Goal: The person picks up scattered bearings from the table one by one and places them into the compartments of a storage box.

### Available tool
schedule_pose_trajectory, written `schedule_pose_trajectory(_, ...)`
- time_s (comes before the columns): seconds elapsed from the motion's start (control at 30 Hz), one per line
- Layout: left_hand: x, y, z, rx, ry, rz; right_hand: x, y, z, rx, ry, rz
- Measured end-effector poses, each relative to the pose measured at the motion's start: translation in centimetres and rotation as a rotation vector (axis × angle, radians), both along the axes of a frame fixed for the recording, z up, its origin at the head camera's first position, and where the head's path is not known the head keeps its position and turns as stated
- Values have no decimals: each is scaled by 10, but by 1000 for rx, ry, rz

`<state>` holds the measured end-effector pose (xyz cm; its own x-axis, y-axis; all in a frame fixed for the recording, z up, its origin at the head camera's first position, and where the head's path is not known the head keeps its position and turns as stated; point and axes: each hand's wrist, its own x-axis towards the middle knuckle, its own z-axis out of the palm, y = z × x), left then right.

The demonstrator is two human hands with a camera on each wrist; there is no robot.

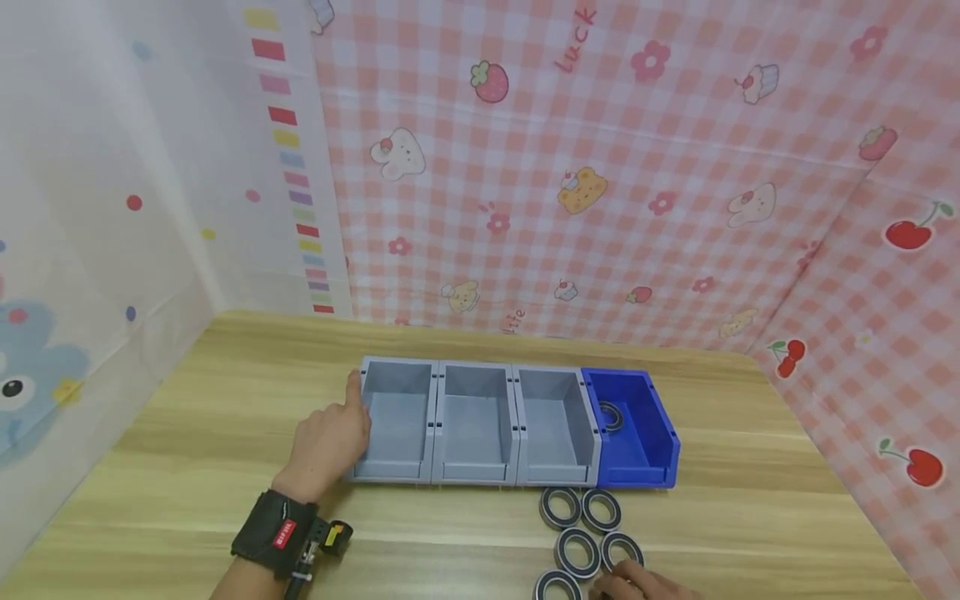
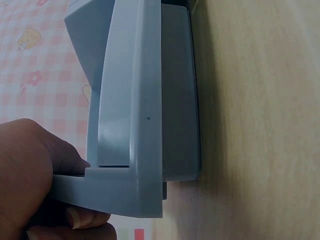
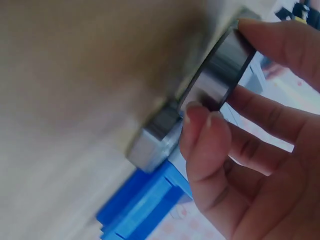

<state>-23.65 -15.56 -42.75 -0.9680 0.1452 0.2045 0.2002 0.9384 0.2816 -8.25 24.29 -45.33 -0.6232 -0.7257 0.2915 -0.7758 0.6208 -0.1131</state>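
In the head view my left hand (image 1: 332, 433) is at the left end of a row of bins. The left wrist view has its thumb and fingers gripping the side wall of the leftmost grey bin (image 2: 115, 190). At the bottom edge of the head view, my right hand (image 1: 641, 581) is partly cut off. It pinches a ball bearing (image 3: 215, 75) between thumb and fingers, low over the table. A neighbouring bearing (image 3: 157, 137) lies close by in the right wrist view. More bearings (image 1: 562, 553) lie flat in a cluster before the bins.
Two more grey bins (image 1: 474, 473) and a blue bin (image 1: 637, 477) complete the row. One bearing (image 1: 618, 412) leans against the blue bin's left wall. Patterned cloth (image 1: 525, 208) hangs behind and on both sides of the wooden table (image 1: 750, 500).
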Motion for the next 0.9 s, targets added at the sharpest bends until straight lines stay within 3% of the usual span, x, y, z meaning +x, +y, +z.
schedule_pose_trajectory(0.17, 0, 0, 3, -7, 12, 4, -6, 4, 23, 89, -312, -252)
schedule_pose_trajectory(0.23, 0, 0, 3, -5, -5, 7, -9, 5, 31, 115, -382, -276)
schedule_pose_trajectory(0.33, 0, 1, 3, 2, -38, 14, -15, 6, 42, 131, -407, -276)
schedule_pose_trajectory(0.63, 1, 2, 2, 17, -70, 20, -31, -1, 67, 214, -277, -417)
schedule_pose_trajectory(0.9, 0, 1, 2, 7, -25, 13, -48, 1, 73, 137, -90, -389)
